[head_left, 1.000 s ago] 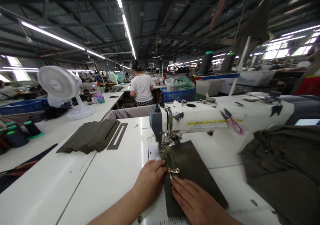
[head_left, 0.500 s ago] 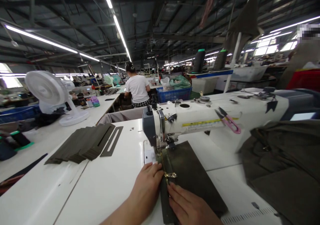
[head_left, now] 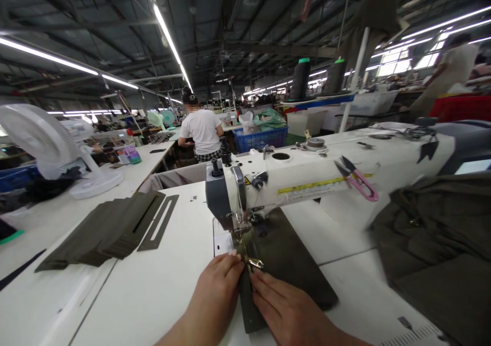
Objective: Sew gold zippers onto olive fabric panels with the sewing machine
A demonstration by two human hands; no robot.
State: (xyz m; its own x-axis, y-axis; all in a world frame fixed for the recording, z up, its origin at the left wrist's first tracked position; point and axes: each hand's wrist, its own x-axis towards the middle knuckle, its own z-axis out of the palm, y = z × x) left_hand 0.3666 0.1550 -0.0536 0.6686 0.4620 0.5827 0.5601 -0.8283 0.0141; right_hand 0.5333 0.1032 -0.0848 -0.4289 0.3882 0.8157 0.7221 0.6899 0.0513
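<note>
A dark olive panel [head_left: 297,259] lies flat on the white table, its far end under the head of the sewing machine [head_left: 217,195]. Along its left part runs a brass-coloured zipper with a metal zipper pull [head_left: 254,262]. My left hand [head_left: 217,289] has its bent fingers closed at the panel's left edge, beside the zipper; its thumb is mostly hidden. Stretched fingers of my right hand [head_left: 282,305] lie flat on the panel just right of the zipper, below the pull. The needle area is a short way beyond my fingertips.
At left lie stacked olive pieces [head_left: 103,228] and one slotted piece [head_left: 159,223]. Pink-handled thread snips [head_left: 358,179] rest against the machine arm. Dark olive fabric [head_left: 441,254] is heaped at right. A white fan [head_left: 42,136] and a person in a white shirt [head_left: 203,133] are beyond.
The panel and zipper pull have moved slightly farther under the machine head, with both hands alongside. The view has shifted a little to the right.
</note>
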